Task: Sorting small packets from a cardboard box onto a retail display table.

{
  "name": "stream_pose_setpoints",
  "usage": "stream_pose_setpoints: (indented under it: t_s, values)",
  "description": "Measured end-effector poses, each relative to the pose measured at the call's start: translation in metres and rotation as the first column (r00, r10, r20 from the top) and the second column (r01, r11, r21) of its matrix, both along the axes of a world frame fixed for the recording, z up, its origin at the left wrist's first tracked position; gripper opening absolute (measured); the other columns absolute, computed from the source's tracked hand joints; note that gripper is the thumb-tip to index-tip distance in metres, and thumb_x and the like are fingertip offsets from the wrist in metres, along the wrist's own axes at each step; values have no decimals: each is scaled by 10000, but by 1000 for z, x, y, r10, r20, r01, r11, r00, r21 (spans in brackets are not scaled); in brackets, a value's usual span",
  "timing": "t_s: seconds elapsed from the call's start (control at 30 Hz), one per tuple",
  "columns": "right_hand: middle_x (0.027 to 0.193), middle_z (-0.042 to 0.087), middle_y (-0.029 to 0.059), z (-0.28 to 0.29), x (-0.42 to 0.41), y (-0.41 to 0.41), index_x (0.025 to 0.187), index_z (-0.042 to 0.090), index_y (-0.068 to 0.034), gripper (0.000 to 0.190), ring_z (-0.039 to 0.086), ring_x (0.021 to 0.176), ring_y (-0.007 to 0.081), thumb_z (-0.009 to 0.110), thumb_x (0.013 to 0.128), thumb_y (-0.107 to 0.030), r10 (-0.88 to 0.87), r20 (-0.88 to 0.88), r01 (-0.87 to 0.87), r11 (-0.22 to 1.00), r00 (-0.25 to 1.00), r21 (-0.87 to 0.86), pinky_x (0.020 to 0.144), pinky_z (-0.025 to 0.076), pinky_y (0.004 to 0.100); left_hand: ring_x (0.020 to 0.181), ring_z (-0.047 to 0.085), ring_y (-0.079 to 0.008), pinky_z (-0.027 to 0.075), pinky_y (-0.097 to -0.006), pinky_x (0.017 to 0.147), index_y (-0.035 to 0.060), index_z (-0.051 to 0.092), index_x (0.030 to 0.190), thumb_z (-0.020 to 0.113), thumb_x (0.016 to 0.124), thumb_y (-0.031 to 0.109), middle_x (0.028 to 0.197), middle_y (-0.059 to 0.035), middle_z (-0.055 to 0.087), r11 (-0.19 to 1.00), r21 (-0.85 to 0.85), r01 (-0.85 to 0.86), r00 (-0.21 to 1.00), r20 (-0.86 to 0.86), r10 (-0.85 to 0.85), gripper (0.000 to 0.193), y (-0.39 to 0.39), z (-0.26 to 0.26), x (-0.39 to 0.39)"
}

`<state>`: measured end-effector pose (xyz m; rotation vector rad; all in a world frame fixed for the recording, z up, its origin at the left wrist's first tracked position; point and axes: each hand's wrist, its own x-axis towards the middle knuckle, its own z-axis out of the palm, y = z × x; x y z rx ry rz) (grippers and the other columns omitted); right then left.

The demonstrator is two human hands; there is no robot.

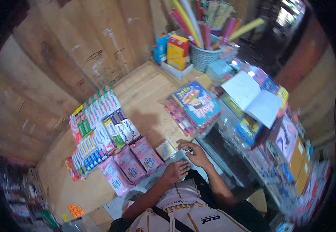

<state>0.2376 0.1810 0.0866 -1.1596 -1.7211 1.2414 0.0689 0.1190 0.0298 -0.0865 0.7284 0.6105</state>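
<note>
My left hand [176, 172] is low in front of my body, palm down, with its fingers loosely extended and nothing seen in it. Just above and to the right is my right hand [197, 155], its fingers bent and apart, with no thing visible between them. Its fingertips point towards a small pale packet [166, 150] at the edge of the wooden tabletop [144, 87]. Left of my hands lie several pink packs of baby wipes [130, 168] side by side. Behind them are rows of toothpaste boxes [101, 105], with Pepsodent boxes [124, 130] among them.
A stack of books or packs with a blue cover [197, 103] lies ahead right. Beyond it stand a woven basket [204, 55] of long colourful items and a white tray [177, 71] with cartons. An open notebook [252, 98] tops goods at right. A plank wall [78, 43] rises behind.
</note>
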Motion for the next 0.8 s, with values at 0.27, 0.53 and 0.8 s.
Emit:
stream_pose_setpoints:
  t_s: [0.27,0.53,0.8]
  values:
    - [960,654,62,-33,1,-146,1143,599,-25,337,607,905,157,513,821,26,-444,9,422,844,896,-331,810,482,298,907,588,-201,451,-355,862,74,611,1088,559,890,261,1028,-63,630,958,48,284,958,21,-285,278,-38,-2,-1]
    - [933,668,145,-38,-2,-268,1139,598,-26,291,608,798,182,522,869,-101,-721,47,705,659,692,-261,737,484,304,846,596,-185,474,-329,814,57,565,1100,462,939,218,1037,-88,651,829,88,552,834,-41,-550,251,-90,1,30]
    - [953,643,95,-34,7,-362,1155,595,-27,329,590,845,148,528,833,-27,-895,63,861,403,441,-311,744,480,283,858,607,-205,486,-330,787,39,536,1136,480,937,249,1007,-97,628,622,188,760,648,-165,-743,295,-136,-2,92]
